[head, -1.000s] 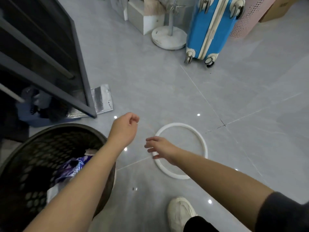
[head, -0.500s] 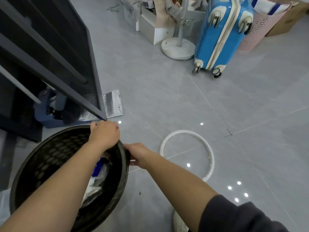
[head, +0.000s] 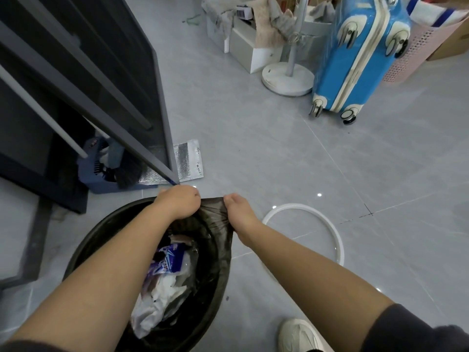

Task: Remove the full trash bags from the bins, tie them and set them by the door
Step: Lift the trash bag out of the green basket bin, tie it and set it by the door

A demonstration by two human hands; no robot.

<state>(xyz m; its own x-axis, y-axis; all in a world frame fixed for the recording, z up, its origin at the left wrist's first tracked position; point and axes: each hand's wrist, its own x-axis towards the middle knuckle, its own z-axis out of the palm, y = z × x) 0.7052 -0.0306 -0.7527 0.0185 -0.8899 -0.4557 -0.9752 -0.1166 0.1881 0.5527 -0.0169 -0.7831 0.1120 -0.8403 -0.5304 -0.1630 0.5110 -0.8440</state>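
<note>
Both hands are on the trash bag point(head: 215, 224). My left hand point(head: 177, 201) is curled into a fist round the bag's edge at the far side of the bin point(head: 109, 221), knuckles up, fingers tucked under so I can't see them. My right hand point(head: 238, 212) is just beside it, thumb on top, pinching a gathered bit of the same edge. The black film is stretched taut btw the two hands and lifted off the bin's far rim. The rest of the bag sits inside the bin, open at the top, w/ a blue-and-purple wrapper point(head: 167, 260) and crumpled white plastic point(head: 157, 301) showing in it.

The bin is round, black, on the grey tile floor point(head: 253, 138) right in front of me, under my left forearm. My white shoe point(head: 299, 336) is near its right side. A white ring point(head: 297, 205) lies flat on the floor to the right, partly behind my right arm.

Beyond the bin, on the left: a dark metal frame point(head: 142, 102), w/ a blue dustpan and brush point(head: 101, 174) under it and a silver foil pouch point(head: 189, 161) beside its corner. Far side of the room: a blue suitcase point(head: 360, 54) on wheels, a white round stand base point(head: 286, 77) next to it, a pink basket point(head: 416, 52) behind.
</note>
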